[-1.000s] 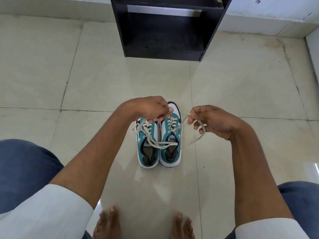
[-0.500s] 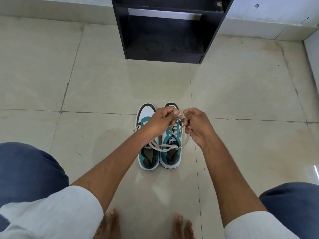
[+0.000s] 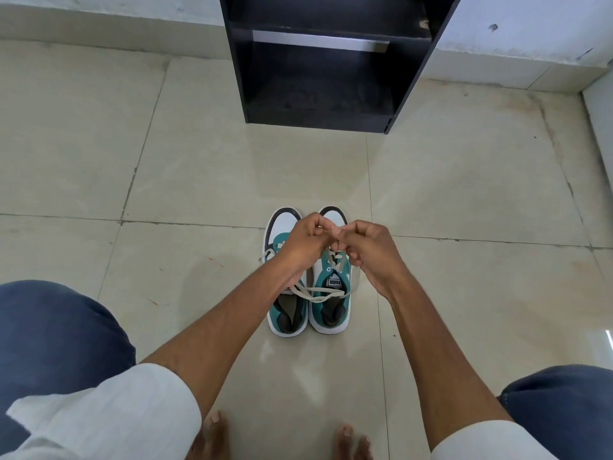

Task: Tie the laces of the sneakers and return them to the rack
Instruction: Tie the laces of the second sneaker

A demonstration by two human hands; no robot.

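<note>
Two teal and white sneakers stand side by side on the floor tiles, toes pointing away from me: the left sneaker (image 3: 288,313) and the right sneaker (image 3: 331,293). Cream laces (image 3: 318,291) trail across both openings. My left hand (image 3: 306,242) and my right hand (image 3: 368,249) meet over the right sneaker's front, fingers closed, each pinching a strand of its lace. The pinched part of the lace is mostly hidden between my fingers. The black rack (image 3: 326,58) stands ahead against the wall.
Beige floor tiles (image 3: 199,180) stretch all around the shoes. My bare feet (image 3: 212,436) are at the bottom edge, my knees in blue trousers at both sides. A white wall ledge (image 3: 600,127) runs along the right.
My hands, spread wide with the lace ends pulled apart a second ago, have come together over the right sneaker. The left sneaker's toe is now uncovered.
</note>
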